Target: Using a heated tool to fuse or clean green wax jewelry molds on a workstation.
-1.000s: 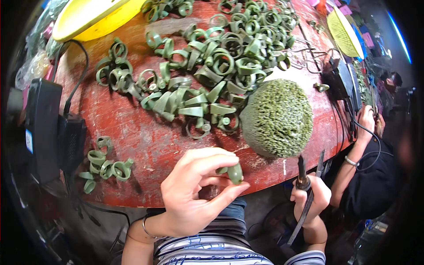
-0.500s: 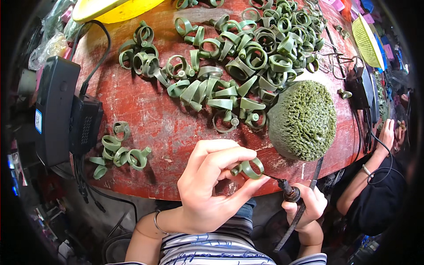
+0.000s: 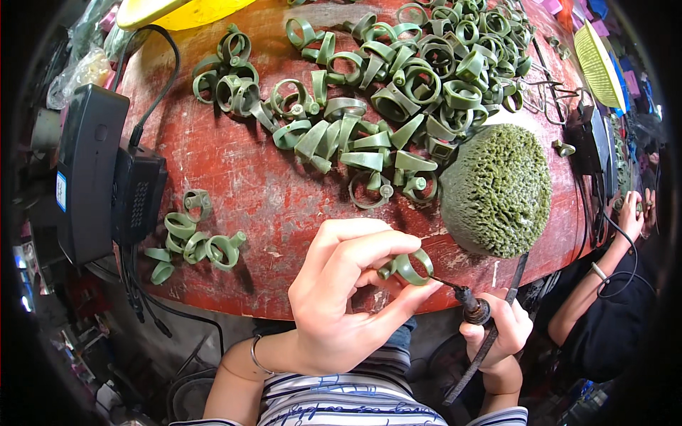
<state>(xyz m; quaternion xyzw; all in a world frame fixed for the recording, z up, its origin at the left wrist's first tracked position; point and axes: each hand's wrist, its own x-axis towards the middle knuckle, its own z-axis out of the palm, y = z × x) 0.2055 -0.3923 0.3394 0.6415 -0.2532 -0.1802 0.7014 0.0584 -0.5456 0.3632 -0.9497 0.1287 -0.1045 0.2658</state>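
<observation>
Between the thumb and fingers of my left hand (image 3: 341, 298) is a green wax-like ring (image 3: 410, 268), held just above the table's near edge. My right hand (image 3: 501, 330) grips a soldering-iron-like pen (image 3: 472, 305) with a dark handle. Its thin tip reaches the ring's lower right side, by my left thumb; exact contact is too fine to tell. A dark, rough strip (image 3: 469, 369) crosses my right hand; whether the fingers hold it is unclear. Beyond my hands stands a pitted green lump (image 3: 501, 192). Many similar rings lie in a large pile (image 3: 405, 85).
A smaller ring group (image 3: 195, 241) lies at left on the worn red table (image 3: 256, 184), near black power boxes (image 3: 96, 170) and cables. A yellow basin (image 3: 185, 14) stands far left; a pale green basket (image 3: 598, 64) far right. Another person's arm (image 3: 593, 277) is at right.
The view has shifted slightly. My hands keep the ring and pen together, the ring appearing slightly turned. Nothing has been taken up or let go.
</observation>
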